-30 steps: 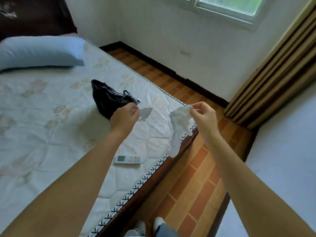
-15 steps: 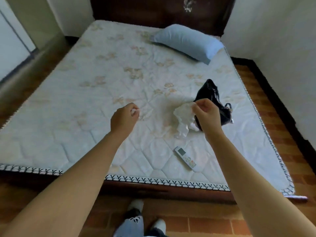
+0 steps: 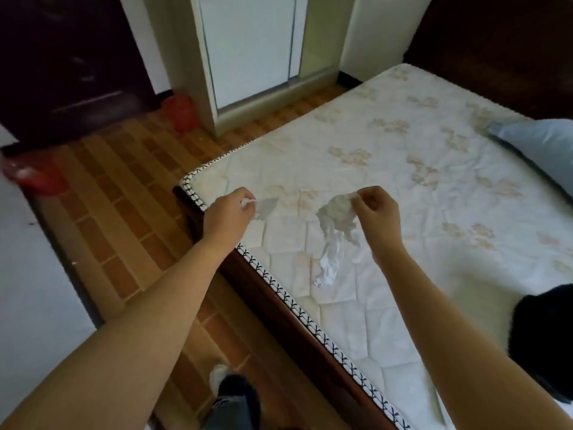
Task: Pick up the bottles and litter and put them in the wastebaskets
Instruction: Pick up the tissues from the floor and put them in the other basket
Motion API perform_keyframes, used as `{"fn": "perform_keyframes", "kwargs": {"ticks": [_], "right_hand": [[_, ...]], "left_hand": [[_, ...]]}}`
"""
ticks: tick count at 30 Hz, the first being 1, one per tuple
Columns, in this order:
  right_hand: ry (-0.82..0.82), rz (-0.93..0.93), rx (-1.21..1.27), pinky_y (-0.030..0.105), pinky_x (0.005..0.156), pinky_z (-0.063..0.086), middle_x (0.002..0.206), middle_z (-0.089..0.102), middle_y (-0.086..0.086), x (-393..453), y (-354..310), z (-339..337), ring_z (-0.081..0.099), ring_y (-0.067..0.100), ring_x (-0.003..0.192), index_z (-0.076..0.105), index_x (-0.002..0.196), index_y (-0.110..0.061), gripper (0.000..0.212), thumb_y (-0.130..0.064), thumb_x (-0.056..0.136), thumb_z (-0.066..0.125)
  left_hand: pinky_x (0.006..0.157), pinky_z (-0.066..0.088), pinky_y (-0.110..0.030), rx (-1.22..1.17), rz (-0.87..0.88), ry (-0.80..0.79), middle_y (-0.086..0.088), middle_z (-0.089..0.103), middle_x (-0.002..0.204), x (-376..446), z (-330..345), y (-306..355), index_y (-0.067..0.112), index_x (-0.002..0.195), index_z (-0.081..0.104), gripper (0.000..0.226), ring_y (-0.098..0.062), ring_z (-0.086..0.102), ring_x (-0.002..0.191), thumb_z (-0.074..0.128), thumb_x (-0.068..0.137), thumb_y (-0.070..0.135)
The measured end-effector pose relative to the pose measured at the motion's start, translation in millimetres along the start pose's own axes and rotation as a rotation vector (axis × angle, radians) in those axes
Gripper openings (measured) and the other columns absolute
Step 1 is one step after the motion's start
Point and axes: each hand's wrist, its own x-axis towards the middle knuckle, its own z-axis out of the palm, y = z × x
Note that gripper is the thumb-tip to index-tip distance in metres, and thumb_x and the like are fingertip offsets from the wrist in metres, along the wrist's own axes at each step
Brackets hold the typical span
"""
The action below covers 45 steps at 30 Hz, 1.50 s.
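Left hand [image 3: 231, 212]: closed, a small white paper scrap [image 3: 265, 207] pinched at the fingertips
Right hand [image 3: 376, 212]: closed, a crumpled white tissue [image 3: 336, 218] gripped, its tail hung below
Mattress [image 3: 403, 169]: seen under both hands
Red wastebaskets [image 3: 181, 113] [image 3: 34, 175]: seen far left of the left hand, on the floor

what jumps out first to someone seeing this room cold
Two bare arms reach in from below: the left hand pinches a small white scrap, and the right hand dangles a crumpled tissue over the mattress. Two red wastebaskets stand on the brick-pattern floor at upper left.
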Motion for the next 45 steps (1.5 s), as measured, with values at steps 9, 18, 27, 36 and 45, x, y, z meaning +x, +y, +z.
{"fn": "perform_keyframes", "kwargs": {"ticks": [9, 18, 27, 36, 45], "right_hand": [[-0.191, -0.098, -0.003, 0.027, 0.071, 0.045, 0.081, 0.061, 0.002, 30, -54, 154, 0.058, 0.018, 0.080, 0.059, 0.085, -0.011, 0.007, -0.007, 0.085, 0.053], [-0.347, -0.176, -0.004, 0.028, 0.074, 0.047, 0.082, 0.062, 0.003, 41, -95, 258, 0.058, 0.017, 0.080, 0.062, 0.085, -0.012, 0.007, -0.009, 0.086, 0.055], [-0.451, -0.184, 0.001, 0.028, 0.078, 0.047, 0.074, 0.060, -0.009, 54, -118, 326, 0.059, 0.016, 0.082, 0.060, 0.083, -0.019, 0.011, -0.008, 0.086, 0.057], [-0.447, -0.176, -0.008, 0.034, 0.083, 0.051, 0.076, 0.059, -0.012, 119, -129, 416, 0.059, 0.016, 0.084, 0.063, 0.090, -0.013, 0.010, -0.007, 0.086, 0.057], [-0.415, -0.156, -0.069, 0.025, 0.074, 0.046, 0.075, 0.056, -0.014, 228, -159, 538, 0.057, 0.011, 0.078, 0.065, 0.094, -0.010, 0.012, -0.008, 0.087, 0.056]], "left_hand": [[0.063, 0.046, -0.035, 0.001, -0.205, 0.171, -0.012, 0.069, 0.089, 28, -89, -113, 0.015, 0.100, 0.064, 0.017, -0.030, 0.061, 0.080, 0.051, 0.091, 0.020], [0.067, 0.055, -0.032, 0.016, -0.326, 0.306, -0.010, 0.068, 0.106, 35, -152, -174, 0.014, 0.107, 0.062, 0.018, -0.023, 0.064, 0.088, 0.055, 0.092, 0.021], [0.050, 0.035, -0.013, 0.026, -0.434, 0.347, -0.009, 0.066, 0.116, 55, -177, -224, 0.017, 0.112, 0.060, 0.023, -0.022, 0.064, 0.092, 0.055, 0.091, 0.025], [0.053, 0.038, -0.012, 0.063, -0.485, 0.351, -0.008, 0.067, 0.114, 136, -202, -283, 0.019, 0.112, 0.060, 0.022, -0.013, 0.057, 0.080, 0.056, 0.091, 0.027], [0.054, 0.038, -0.013, 0.120, -0.444, 0.339, -0.010, 0.068, 0.109, 290, -251, -343, 0.015, 0.110, 0.062, 0.021, -0.011, 0.053, 0.076, 0.053, 0.093, 0.022]]}}
